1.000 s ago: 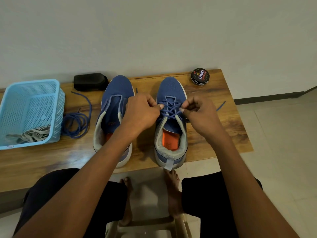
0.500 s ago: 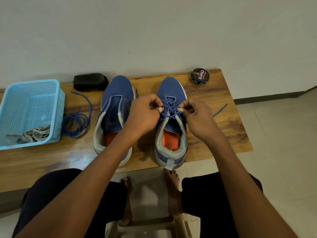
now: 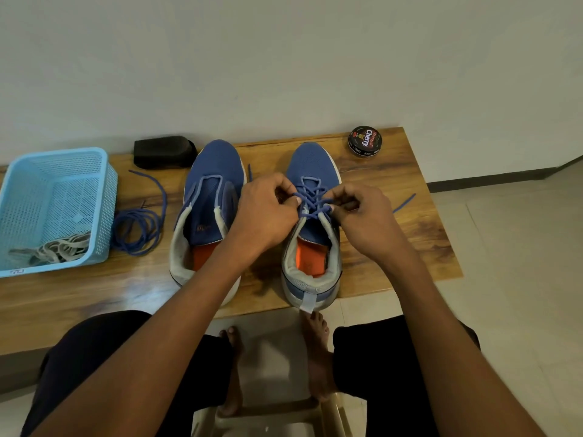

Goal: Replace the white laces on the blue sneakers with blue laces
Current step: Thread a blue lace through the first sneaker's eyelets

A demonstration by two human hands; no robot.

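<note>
Pinching the thin blue lace point(image 3: 310, 200) over the right blue mesh sneaker point(image 3: 312, 222) at bench point(image 3: 403, 222) centre: left hand point(image 3: 268, 212) from 9 o'clock, right hand point(image 3: 362, 216) from 3 o'clock, each grip pressed onto cord. Unlaced left blue sneaker point(image 3: 208, 212) just beside at 9 o'clock.

A polish tin point(image 3: 365, 141) sits at the table's point(image 3: 394, 178) two o'clock corner, a black brush point(image 3: 164, 152) at eleven, a basket point(image 3: 104, 197) at nine

Dim, sharp (edges bowed), tabletop point(image 3: 94, 298) glare.
</note>
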